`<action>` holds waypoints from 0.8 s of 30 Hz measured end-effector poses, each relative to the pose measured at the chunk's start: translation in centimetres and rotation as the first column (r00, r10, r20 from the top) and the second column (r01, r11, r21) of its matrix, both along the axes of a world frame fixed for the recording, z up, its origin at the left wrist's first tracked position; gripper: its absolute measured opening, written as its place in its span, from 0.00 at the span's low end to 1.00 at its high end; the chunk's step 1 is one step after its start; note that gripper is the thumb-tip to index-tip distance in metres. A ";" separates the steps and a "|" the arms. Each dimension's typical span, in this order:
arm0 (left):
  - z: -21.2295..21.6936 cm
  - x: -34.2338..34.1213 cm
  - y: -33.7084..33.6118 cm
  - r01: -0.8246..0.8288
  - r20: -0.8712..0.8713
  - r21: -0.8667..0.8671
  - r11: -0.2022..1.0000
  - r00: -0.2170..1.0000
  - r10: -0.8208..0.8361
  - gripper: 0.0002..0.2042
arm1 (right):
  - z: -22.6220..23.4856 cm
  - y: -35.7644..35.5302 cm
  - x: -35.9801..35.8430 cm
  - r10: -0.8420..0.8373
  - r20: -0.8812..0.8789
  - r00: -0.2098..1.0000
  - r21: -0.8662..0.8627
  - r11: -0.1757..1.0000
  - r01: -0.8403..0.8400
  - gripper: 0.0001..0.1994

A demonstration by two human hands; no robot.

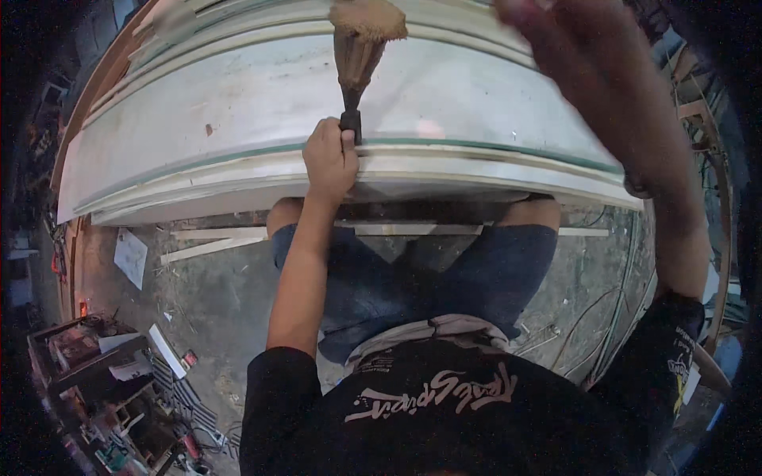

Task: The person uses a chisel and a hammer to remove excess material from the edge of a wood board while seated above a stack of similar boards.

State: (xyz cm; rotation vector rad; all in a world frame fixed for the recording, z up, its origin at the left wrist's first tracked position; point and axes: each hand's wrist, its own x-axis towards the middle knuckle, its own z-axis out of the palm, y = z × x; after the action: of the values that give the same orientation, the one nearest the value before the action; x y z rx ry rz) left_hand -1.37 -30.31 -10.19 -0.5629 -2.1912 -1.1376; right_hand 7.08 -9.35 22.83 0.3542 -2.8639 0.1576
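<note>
My left hand (332,159) is wrapped round the dark lower shank of what looks like a chisel, its wooden handle (357,59) flaring to a frayed, mushroomed tan end. The tool stands over the near edge of a pale board (262,95), and its tip is hidden by my hand and the board edge. Raised at the upper right, my right hand (548,20) is blurred and partly cut off by the frame. Its fingers and anything in them cannot be made out.
Long pale strips (222,32) lie along the board's far side. Beneath it, wood offcuts (214,250) and a paper sheet (131,258) are on the floor. A cluttered open box (119,397) stands lower left; cables (591,317) run at the right.
</note>
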 end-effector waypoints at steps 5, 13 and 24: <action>-0.3 0.3 -0.2 -0.002 -0.008 0.029 1.000 1.000 0.002 0.18 | 0.4 -0.7 -1.9 0.095 -0.289 0.953 -0.347 0.917 -0.197 0.21; -0.7 -0.2 -0.2 0.007 0.015 -0.003 1.000 1.000 -0.007 0.17 | 1.4 0.9 -2.1 0.552 0.245 0.797 -0.457 0.791 -0.406 0.17; -1.1 -0.2 -0.2 -0.027 -0.009 -0.024 0.999 1.000 0.027 0.18 | -1.4 0.2 -1.6 0.281 0.253 0.926 -0.526 0.843 -0.112 0.23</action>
State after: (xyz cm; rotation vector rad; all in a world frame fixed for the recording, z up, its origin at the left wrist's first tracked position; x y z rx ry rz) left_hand -1.54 -30.47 -11.27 -0.5458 -2.2011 -1.0939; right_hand 5.51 -9.14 21.47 0.5569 -2.9304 1.0771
